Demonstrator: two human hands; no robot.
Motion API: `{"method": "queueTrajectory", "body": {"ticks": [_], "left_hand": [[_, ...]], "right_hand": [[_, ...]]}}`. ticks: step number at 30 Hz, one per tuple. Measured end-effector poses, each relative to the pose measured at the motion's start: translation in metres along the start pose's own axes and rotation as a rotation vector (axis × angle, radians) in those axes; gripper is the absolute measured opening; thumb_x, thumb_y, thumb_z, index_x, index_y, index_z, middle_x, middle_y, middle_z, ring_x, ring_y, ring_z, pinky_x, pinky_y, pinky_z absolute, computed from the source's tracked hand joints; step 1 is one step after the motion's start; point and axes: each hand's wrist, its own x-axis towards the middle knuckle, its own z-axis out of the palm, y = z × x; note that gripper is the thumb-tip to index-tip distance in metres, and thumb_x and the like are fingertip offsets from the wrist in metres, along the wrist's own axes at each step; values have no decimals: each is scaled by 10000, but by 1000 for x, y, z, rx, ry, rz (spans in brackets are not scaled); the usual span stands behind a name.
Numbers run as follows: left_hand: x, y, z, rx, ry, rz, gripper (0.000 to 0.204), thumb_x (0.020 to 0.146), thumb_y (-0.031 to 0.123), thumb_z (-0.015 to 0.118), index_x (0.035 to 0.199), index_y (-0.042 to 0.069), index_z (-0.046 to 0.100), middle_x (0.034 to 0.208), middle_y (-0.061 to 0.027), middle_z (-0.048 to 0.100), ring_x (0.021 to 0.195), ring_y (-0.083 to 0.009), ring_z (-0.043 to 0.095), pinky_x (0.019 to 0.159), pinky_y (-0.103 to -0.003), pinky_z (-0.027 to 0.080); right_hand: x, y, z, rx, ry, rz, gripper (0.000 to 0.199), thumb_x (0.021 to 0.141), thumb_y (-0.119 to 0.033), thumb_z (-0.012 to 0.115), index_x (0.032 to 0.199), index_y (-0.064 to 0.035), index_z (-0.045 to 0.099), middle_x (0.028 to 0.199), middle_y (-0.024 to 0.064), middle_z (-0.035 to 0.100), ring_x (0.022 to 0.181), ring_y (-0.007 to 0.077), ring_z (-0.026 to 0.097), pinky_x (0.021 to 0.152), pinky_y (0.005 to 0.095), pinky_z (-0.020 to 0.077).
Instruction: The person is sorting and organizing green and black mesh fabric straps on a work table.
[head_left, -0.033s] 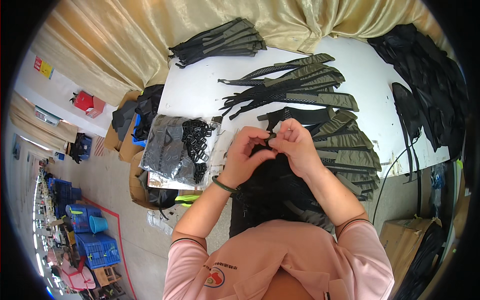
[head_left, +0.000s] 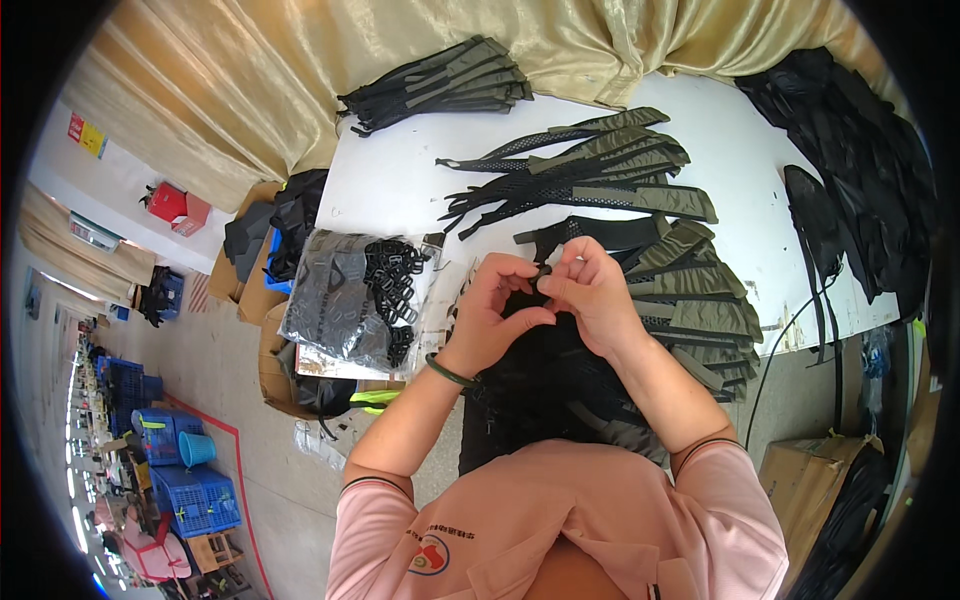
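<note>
My left hand (head_left: 492, 312) and my right hand (head_left: 590, 295) meet over the near edge of the table. A small black piece (head_left: 543, 271) sits between their fingertips, its kind mostly hidden by the fingers. My right thumb and forefinger pinch it, while curled left fingers hold its other side and the left thumb stands apart below. Under both hands lies dark black fabric (head_left: 540, 350). Olive-and-black mesh straps (head_left: 700, 295) fan out beside my right hand. To the left of my left hand, a clear plastic bag (head_left: 335, 300) carries loose black buckles (head_left: 395, 285).
More olive-and-black straps (head_left: 600, 165) lie farther back on the white table (head_left: 390, 180), with another bundle (head_left: 440, 85) by the curtain (head_left: 560, 40). Black fabric pieces (head_left: 840, 170) pile up at right. Cardboard boxes (head_left: 275, 350) stand left of the table, another box (head_left: 810, 490) at lower right.
</note>
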Motion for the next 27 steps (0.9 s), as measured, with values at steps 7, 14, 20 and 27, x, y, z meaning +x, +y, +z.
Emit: {"method": "queueTrajectory", "body": {"ticks": [7,14,20,27], "left_hand": [[4,-9,-14,271,-192,112,286,754,-87,663,977,72,580,936,-37,501,874,-140,514,732,-242,447],[-4,-21,-29,-177,-240,-252,336,766,-56,657,1059,75,558,936,-6,488,835,-102,493,721,-222,425],[59,-47,-90,630,0,-184,323,765,90,691,1068,109,580,931,-39,511,786,-111,508,698,-245,431],[145,-155,-97,1383,-193,90,291,744,184,721,1016,127,636,929,-114,548,904,-282,541,728,-363,454]], "right_hand": [[10,-13,-10,-503,-157,-83,67,889,-89,585,891,-22,594,792,-12,585,641,39,500,569,186,417],[42,-36,-25,-676,-199,152,128,901,-169,595,880,-42,595,693,-30,566,613,37,511,532,195,420],[165,-3,-167,-1736,127,-248,250,795,-155,646,1043,-118,644,1046,105,583,1064,292,540,882,430,446],[192,8,-195,-2096,149,-157,309,806,-128,567,1100,-188,644,1099,77,558,1095,254,500,901,449,408]]}}
